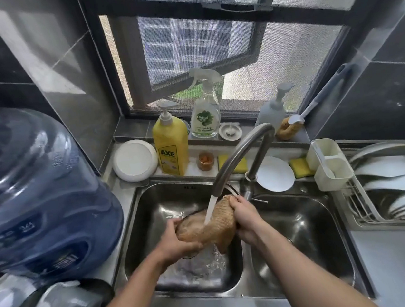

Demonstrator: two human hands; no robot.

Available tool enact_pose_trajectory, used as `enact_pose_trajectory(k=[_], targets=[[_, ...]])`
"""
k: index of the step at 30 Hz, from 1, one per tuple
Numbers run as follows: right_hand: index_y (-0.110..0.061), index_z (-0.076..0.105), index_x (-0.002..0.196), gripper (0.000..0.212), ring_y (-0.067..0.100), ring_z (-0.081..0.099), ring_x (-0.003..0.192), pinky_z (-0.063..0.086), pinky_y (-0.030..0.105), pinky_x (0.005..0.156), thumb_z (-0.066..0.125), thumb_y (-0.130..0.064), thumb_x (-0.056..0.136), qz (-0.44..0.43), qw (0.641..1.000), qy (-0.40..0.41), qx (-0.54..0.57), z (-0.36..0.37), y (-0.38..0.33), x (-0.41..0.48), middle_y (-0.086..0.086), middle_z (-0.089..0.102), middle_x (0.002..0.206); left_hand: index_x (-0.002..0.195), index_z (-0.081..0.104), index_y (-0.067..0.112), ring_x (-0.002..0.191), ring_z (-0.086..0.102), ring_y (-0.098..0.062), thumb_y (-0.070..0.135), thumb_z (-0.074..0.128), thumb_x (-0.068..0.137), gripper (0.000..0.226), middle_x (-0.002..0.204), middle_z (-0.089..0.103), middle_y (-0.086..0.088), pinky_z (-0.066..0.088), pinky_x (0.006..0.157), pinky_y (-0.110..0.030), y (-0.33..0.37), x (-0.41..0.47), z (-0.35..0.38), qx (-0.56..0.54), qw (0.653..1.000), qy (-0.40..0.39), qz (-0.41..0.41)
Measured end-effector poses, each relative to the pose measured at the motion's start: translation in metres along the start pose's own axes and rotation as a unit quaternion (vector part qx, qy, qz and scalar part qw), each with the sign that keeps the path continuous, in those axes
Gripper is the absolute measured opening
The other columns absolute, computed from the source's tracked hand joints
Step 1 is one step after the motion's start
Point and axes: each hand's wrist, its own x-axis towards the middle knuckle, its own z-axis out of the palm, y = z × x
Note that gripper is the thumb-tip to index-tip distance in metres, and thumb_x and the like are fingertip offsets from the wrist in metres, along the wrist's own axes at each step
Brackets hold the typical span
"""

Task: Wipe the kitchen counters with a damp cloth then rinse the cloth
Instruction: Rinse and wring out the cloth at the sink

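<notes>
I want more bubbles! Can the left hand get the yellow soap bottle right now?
Probably not right now: the left hand grips the cloth under the tap. The soap bottle stands behind the sink with nothing in front, so a freed hand could likely reach it.

Sink [291,221] & tap [238,159] glossy steel; cloth [213,228] rough woven, wet; water jug [30,195] shiny blue plastic.

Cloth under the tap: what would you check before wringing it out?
1. Running water from tap hits cloth: ok.
2. Grip of left hand on cloth: ok.
3. Grip of right hand on cloth: ok.
4. Held over left basin: ok.
5. Rinsed clean: cannot tell.
6. Open drain: cannot tell, hidden by splashing water.
</notes>
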Motion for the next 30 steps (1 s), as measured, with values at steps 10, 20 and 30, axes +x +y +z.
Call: enact_pose_trajectory(k=[10,20,30], targets=[[-0.029,0.063,0.094,0.057,0.013,0.057,0.088,0.054,0.027,0.079,0.086,-0.056,0.049,-0.177,0.768,-0.139,-0.6,-0.013,0.002,-0.003,-0.004,0.049,0.106,0.092,0.067,0.022,0.091,0.05,-0.007,0.011,0.076,0.08,0.019,0.111,0.042,-0.004,0.04,0.07,0.002,0.007,-0.004,-0.004,0.25,0.951,0.122,0.135],[-0.023,0.052,0.063,0.023,0.007,0.051,0.071,0.046,0.026,0.07,0.063,-0.025,0.083,-0.189,0.796,-0.084,-0.569,-0.031,0.0,0.004,-0.007,0.05,0.077,0.076,0.063,0.018,0.071,0.058,-0.009,0.028,0.068,0.087,0.016,0.076,0.063,0.008,0.047,0.064,-0.023,-0.004,0.003,-0.035,0.331,0.933,0.121,0.072],[-0.016,0.069,0.064,0.016,0.013,0.061,0.066,0.056,0.027,0.06,0.072,-0.02,0.079,-0.091,0.978,0.063,-0.178,0.007,0.02,-0.01,-0.001,0.067,0.066,0.095,0.067,0.007,0.083,0.068,-0.033,0.013,0.064,0.094,0.007,0.094,0.07,-0.02,0.059,0.063,-0.038,0.0,0.008,0.031,-0.237,0.948,0.205,-0.055]])
